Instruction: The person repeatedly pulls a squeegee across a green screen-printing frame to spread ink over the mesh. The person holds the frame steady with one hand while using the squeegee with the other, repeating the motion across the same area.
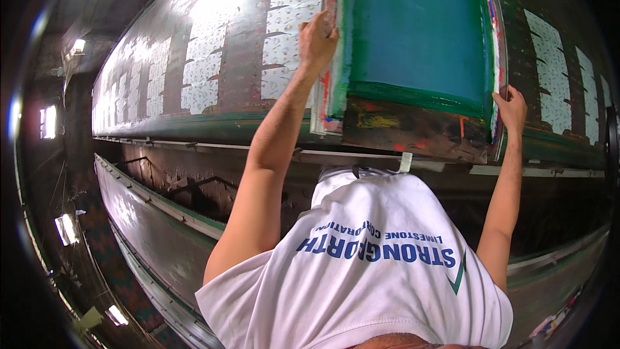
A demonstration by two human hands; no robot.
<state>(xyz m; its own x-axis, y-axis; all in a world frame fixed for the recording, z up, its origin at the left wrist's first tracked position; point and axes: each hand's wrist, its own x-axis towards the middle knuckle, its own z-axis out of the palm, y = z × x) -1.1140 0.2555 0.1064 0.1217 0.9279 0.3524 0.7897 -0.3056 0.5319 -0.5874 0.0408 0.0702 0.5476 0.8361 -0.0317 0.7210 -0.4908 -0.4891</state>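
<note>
A large screen-printing frame (416, 32) with a blue mesh and green borders lies over the long table in front of me. Smears of red, yellow and blue paint mark its rails and its dark near end. My left hand (317, 44) is closed on the left rail, partway up that side. Lower down on the opposite side, my right hand (511, 109) grips the right rail, thumb and fingers bent round the edge. Whatever lies under the frame is hidden.
White patterned panels (284, 55) lie in rows on the long dark table (245, 90) to the left, and more panels (550, 68) to the right. A metal rail (213, 147) runs along its near edge. Behind me stands another long table (155, 213).
</note>
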